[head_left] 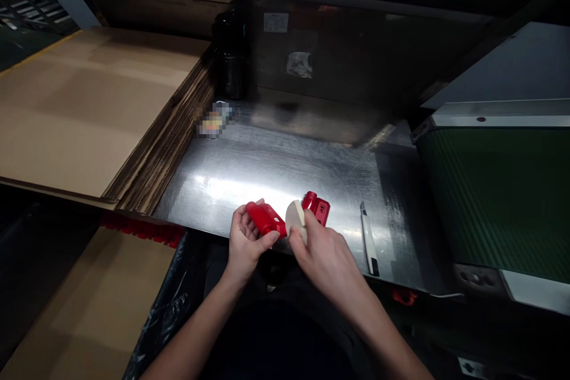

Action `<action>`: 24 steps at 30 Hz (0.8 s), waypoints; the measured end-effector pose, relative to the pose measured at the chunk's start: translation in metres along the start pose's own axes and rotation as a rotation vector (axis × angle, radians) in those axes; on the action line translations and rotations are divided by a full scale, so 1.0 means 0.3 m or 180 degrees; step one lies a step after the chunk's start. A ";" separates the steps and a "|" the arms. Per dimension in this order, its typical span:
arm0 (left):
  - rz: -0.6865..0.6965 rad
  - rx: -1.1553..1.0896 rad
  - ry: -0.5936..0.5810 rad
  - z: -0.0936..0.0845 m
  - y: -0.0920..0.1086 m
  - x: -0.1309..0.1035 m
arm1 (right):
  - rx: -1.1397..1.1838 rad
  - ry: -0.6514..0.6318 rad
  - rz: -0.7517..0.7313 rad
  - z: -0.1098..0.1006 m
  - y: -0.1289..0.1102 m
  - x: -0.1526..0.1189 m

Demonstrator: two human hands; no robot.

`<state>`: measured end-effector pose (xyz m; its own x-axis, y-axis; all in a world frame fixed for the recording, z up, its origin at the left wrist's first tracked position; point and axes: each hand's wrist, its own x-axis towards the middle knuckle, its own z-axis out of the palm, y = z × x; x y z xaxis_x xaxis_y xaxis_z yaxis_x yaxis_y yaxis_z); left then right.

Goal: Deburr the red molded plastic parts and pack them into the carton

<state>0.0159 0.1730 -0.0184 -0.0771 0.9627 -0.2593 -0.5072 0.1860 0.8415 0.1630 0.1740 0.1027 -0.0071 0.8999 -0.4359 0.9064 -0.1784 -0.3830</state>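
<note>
My left hand (246,243) is closed around a red plastic part (266,218) with a rounded end and a small light opening in its face. In my right hand (327,252), thumb and fingers pinch a round, pale disc-like pad (295,217), held on edge close beside the red part. Whether the pad touches the part I cannot tell. A second red plastic part (321,209) lies on the metal table (271,157) just beyond my right hand, partly hidden by it. Right of that hand lies a white utility knife (368,240) with its blade end pointing away.
Stacked cardboard sheets (102,107) stand at the left, and a dark bottle-like object (232,65) at the back. A green conveyor belt (503,196) runs along the right. Below left, more red parts (142,230) line a cardboard sheet (98,303).
</note>
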 end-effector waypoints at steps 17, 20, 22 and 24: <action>-0.0083 -0.0771 -0.0020 -0.032 0.015 0.034 | -0.0036 0.0574 -0.0254 -0.053 0.032 0.333; -0.0140 -0.0840 -0.0111 -0.046 0.029 0.022 | 0.0132 0.0895 -0.0356 -0.049 0.004 0.328; -0.0274 -0.0938 -0.0262 -0.082 0.039 -0.013 | 0.0312 0.0885 -0.0551 -0.017 0.022 0.233; -0.0488 -0.1160 -0.0590 -0.140 0.042 -0.070 | 0.0613 0.0417 -0.0872 0.061 0.084 0.091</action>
<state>-0.0250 0.1470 -0.0223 0.1613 0.9545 -0.2507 -0.7731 0.2801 0.5691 0.1780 0.1868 0.0662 -0.1732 0.9659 -0.1925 0.7819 0.0160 -0.6231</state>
